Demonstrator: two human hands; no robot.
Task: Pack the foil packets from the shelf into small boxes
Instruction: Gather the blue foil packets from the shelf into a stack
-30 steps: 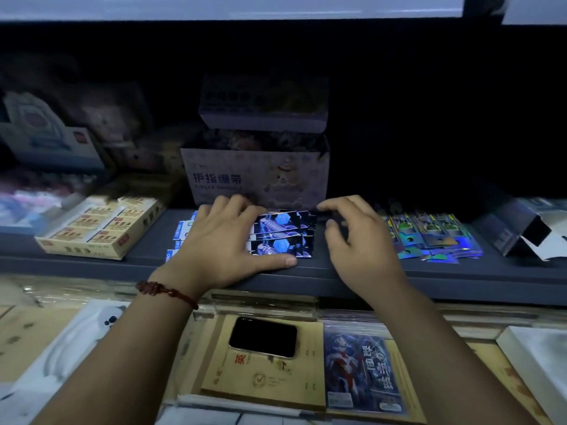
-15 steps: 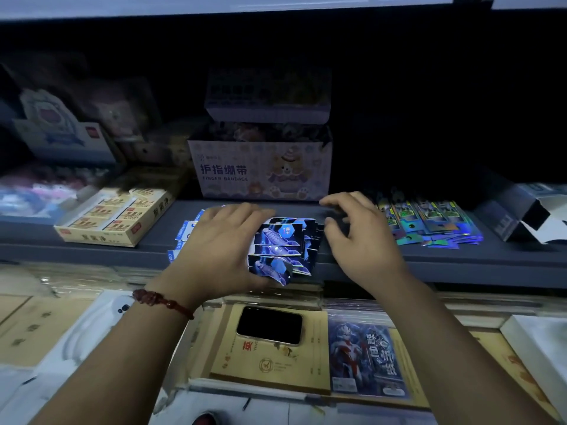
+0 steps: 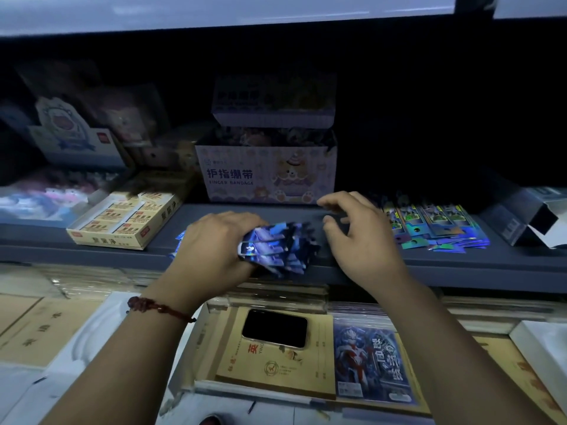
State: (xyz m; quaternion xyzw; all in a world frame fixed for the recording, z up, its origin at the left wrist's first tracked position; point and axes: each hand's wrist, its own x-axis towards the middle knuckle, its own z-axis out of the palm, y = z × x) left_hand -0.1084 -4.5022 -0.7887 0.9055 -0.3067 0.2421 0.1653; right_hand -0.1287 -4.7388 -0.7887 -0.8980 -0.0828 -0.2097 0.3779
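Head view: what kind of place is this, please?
Probably a stationery or small-goods shop. The shelf carries an open display box of erasers, a display box printed FINGER BANDAGE and rows of holographic foil packets; exercise books lie below.

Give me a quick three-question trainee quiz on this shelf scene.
1. True or false: the left hand grips a bundle of blue foil packets.
2. The fanned holographic packets lie where from the right hand? A left, B right, C underneath.
3. What does the black phone rest on?
Key: 1 true; 2 B; 3 a tan notebook.
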